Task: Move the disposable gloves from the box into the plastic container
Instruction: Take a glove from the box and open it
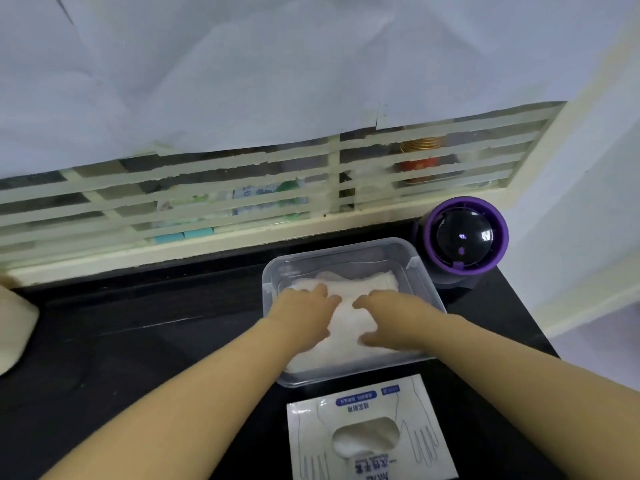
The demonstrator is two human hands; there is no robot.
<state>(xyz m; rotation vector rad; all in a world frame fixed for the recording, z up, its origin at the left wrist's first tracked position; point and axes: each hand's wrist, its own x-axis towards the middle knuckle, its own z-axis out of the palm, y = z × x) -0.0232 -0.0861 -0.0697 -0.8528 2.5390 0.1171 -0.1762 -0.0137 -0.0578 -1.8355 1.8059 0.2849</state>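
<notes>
A clear plastic container (pixel 408 268) sits on the black counter, holding a flat white stack of disposable gloves (pixel 349 317). My left hand (pixel 304 315) lies on the stack's left part with its fingers spread flat. On the right part rests my right hand (pixel 391 318), fingers likewise flat, thumb toward me. Both hands press down on the gloves inside the container. The white glove box (pixel 370 434) lies flat just in front of the container, with more white gloves showing through its oval opening.
A purple and black round device (pixel 464 237) stands right behind the container's far right corner. A slatted window ledge (pixel 207 244) runs along the back. A pale object (pixel 14 323) sits at the counter's left edge. A white wall bounds the right side.
</notes>
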